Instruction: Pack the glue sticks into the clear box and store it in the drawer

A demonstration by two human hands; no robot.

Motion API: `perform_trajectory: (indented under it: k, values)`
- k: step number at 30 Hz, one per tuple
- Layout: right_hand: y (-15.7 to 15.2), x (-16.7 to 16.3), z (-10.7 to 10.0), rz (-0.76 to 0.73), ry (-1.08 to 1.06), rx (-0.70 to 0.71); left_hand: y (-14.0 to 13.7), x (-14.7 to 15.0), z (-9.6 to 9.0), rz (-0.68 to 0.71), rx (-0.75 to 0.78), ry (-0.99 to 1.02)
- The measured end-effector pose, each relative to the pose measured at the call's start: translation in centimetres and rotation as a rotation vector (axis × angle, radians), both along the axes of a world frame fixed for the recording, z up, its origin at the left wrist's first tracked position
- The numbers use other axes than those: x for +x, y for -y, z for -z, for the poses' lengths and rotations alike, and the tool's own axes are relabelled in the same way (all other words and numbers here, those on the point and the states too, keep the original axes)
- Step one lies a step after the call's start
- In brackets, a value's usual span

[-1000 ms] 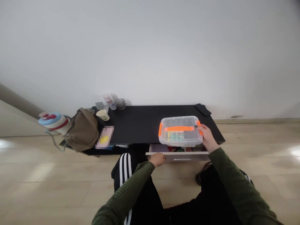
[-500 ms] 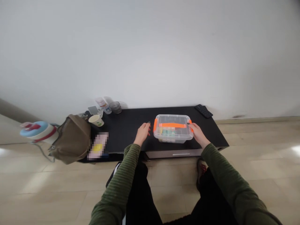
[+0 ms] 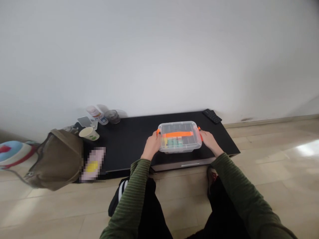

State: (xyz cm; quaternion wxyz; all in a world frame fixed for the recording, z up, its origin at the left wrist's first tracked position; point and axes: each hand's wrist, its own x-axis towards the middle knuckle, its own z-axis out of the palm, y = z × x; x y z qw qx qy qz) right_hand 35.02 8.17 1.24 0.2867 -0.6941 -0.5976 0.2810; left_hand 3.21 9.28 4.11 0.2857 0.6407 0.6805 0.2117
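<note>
Arms (image 3: pixel 133 196) stretched forward and down, left hand (image 3: pixel 151 145) and right hand (image 3: pixel 210 142) apart, both curled gripping

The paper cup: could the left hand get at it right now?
Probably yes: nothing visible stands between the left hand and the paper cup, though that hand would first have to leave the clear box.

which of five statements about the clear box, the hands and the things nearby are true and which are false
1. The left hand and right hand are at opposite ends of the clear box. True.
2. The box's top handle is green. False: it is orange.
3. The drawer is pulled open. False: it is shut.
4. The paper cup stands left of the box. True.
5. The brown bag is right of the box. False: it is left of it.
</note>
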Motion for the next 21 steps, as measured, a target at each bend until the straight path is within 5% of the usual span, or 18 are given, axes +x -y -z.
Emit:
perform_trajectory:
  k: [7, 13, 21]
  values:
    - [-0.8, -0.4, 1.3, 0.156, -0.171, 0.120, 0.2, 0.0, -0.2, -0.001, 0.021, 0.000]
    - [-1.7, -2.0, 0.3, -0.091, -0.146, 0.239, -0.6, -0.1, 1.4, -0.076, 0.056, 0.091]
    - [-1.0, -2.7, -0.1, 0.018, -0.007, 0.304, -1.0, -0.5, 3.3, -0.168, 0.097, 0.336]
